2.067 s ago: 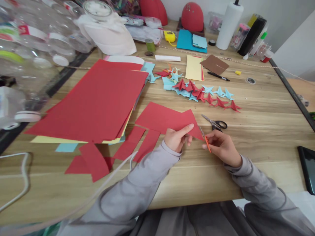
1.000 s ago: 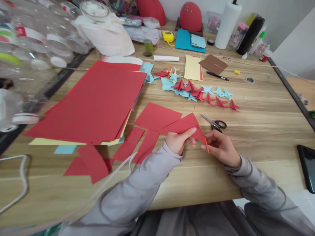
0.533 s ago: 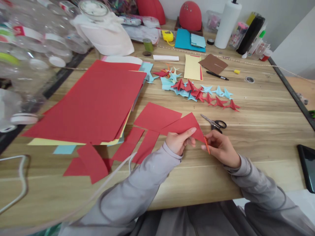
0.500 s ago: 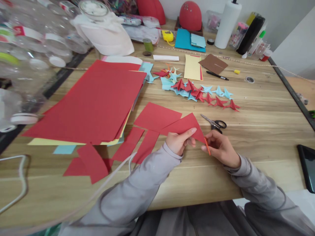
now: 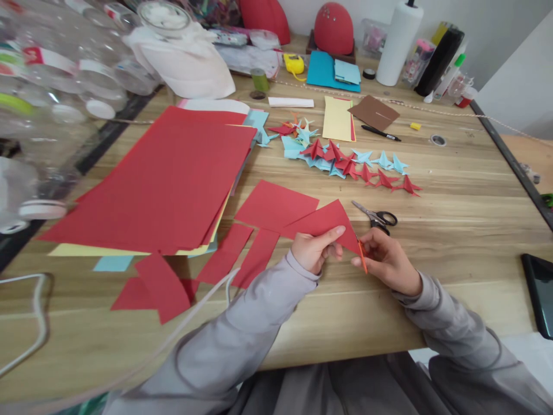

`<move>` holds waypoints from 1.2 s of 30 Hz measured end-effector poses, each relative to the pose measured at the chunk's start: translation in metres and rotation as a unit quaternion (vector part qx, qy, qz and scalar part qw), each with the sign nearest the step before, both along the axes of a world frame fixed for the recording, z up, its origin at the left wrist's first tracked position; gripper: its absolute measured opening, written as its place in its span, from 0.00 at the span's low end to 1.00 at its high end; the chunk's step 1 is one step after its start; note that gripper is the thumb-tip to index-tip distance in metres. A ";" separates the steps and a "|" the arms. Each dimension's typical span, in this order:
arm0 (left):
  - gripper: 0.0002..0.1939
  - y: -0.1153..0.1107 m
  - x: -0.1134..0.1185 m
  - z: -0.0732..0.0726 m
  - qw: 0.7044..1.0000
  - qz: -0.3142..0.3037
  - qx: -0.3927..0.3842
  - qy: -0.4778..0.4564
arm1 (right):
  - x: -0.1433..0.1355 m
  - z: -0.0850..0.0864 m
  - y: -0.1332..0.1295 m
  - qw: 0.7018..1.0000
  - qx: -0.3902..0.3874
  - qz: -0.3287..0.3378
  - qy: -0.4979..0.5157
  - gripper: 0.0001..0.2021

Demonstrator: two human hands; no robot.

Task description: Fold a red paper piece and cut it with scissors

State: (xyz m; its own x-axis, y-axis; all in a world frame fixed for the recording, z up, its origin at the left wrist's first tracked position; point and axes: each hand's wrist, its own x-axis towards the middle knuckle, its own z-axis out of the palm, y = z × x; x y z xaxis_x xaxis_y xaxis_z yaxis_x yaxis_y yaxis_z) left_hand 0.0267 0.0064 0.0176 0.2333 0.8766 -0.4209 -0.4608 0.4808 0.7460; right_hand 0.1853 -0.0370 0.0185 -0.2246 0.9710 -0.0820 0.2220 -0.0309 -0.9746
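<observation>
My left hand (image 5: 317,249) pinches a piece of red paper (image 5: 322,219) between thumb and fingers, the thumb lying on top. At the paper's right edge my right hand (image 5: 386,259) is closed on a pair of orange-handled scissors (image 5: 363,258), seen nearly edge-on; their blades lie along that edge and are hard to make out. Behind my right hand, black-handled scissors (image 5: 380,219) rest on the table. A red paper rectangle (image 5: 276,203) lies partly beneath the held piece. Narrower red strips (image 5: 256,256) are left of my left hand.
A stack of large red sheets (image 5: 159,178) covers the left of the table. Folded red and blue paper cranes (image 5: 345,164) lie in rows farther back. A white cable (image 5: 190,317) crosses near my left sleeve. A phone (image 5: 540,294) is at the right edge, plastic bottles (image 5: 56,75) far left.
The orange scissor handles have shifted slightly and look a little more spread. My left hand and the red paper have hardly moved.
</observation>
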 end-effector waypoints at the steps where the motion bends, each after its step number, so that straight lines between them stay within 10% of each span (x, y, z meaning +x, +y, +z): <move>1: 0.18 0.000 0.000 0.000 1.000 0.000 -0.001 0.000 | 0.000 -0.001 0.000 1.000 0.001 0.001 0.002 0.16; 36: 0.18 -0.002 0.002 -0.004 1.000 -0.007 0.004 0.027 | -0.005 0.000 0.003 0.986 -0.054 -0.102 0.118 0.22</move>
